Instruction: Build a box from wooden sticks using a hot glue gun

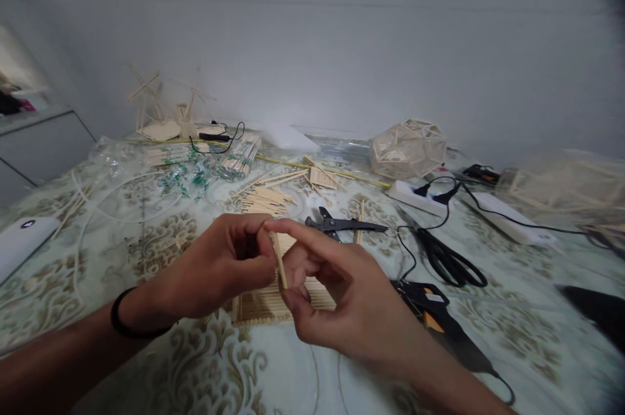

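A short wooden stick [280, 262] is held upright, slightly tilted, between my two hands. My left hand [239, 255] pinches near its upper end. The fingers of my right hand [327, 285] grip it at the top and bottom ends. Below and behind the hands lies a flat panel of wooden sticks [263, 307] set side by side, partly hidden by both hands. Just beyond the right hand rest dark-handled cutters [342, 224].
Loose sticks [266, 200] lie beyond the hands. To the right are black scissors [446, 255], a black-and-orange glue gun [434, 317] with a cord, and a white power strip [415, 197]. Stick frames, one a wooden polyhedron [409, 148], stand along the wall. A white device [27, 242] sits left.
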{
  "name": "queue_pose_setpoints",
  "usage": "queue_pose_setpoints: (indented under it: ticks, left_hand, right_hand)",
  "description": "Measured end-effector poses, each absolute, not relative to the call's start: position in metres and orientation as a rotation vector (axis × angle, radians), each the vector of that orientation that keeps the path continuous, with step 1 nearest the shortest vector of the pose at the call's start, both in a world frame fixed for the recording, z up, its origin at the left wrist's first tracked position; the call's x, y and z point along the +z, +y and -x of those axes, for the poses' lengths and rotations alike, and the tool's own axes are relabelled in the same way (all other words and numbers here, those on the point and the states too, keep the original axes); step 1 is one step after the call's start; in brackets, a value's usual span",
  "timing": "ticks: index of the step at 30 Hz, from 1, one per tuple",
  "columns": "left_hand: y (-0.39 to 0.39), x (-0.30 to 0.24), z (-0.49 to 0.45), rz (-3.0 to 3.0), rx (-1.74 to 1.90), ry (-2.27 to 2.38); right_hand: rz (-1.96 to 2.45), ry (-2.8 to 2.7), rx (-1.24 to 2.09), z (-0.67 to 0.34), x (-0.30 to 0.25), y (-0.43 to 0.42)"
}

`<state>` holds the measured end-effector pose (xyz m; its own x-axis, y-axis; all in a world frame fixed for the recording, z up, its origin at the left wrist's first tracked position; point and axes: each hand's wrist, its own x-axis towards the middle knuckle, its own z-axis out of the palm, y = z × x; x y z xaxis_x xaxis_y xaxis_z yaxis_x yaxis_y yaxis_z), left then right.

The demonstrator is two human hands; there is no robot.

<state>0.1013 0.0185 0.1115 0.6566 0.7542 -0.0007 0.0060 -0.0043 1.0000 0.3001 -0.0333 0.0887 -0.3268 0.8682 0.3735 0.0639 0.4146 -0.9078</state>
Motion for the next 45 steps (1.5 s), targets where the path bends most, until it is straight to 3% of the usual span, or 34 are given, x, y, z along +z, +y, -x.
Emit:
queue_pose_setpoints:
  ticks: [13, 25, 37, 45]
  left_hand:
    - [0.021, 0.118, -0.098, -1.456, 0.469, 0.653]
    - [0.033, 0.121, -0.091, -1.556, 0.658, 0.676]
    - [0.033, 0.122, -0.088, -1.573, 0.568, 0.655]
    - [0.031, 0.122, -0.087, -1.453, 0.455, 0.631]
  right_hand:
    - [0.731, -1.544, 1.591, -0.315, 0.094, -0.024]
    - [0.714, -1.655, 1.360, -0.330, 0.092, -0.016]
    - [0.856, -1.867, 1.137, -0.325, 0.096, -0.023]
    - [0.859, -1.878, 1.356, -0.331, 0.105, -0.029]
